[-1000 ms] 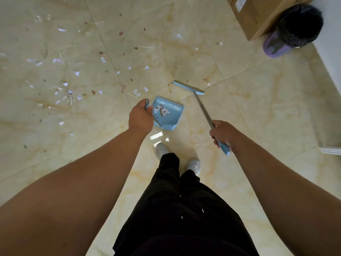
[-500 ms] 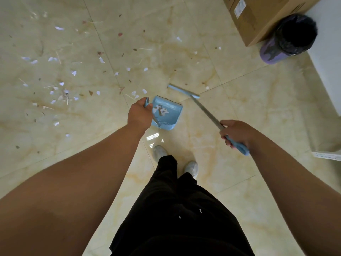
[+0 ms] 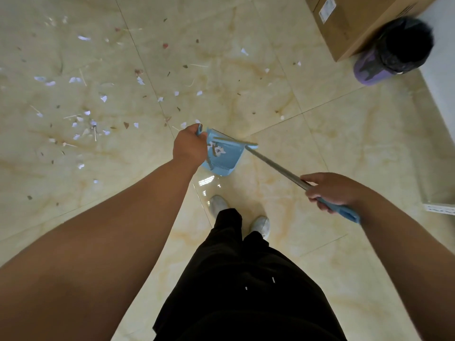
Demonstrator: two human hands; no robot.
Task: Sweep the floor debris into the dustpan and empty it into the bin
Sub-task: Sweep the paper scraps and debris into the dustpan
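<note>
light: dim, warm | glare: floor | blur: bin | edges: wide-angle bowed

A brown cardboard box stands on the floor in the upper right corner, near the white wall. A white paper label with small dark print is stuck on its side. The floor is made of large glossy beige tiles with yellow-brown marble veins, divided by thin dark joints. A bright light reflection shows on one tile. At the right edge lies a flat white printed strip.
</note>
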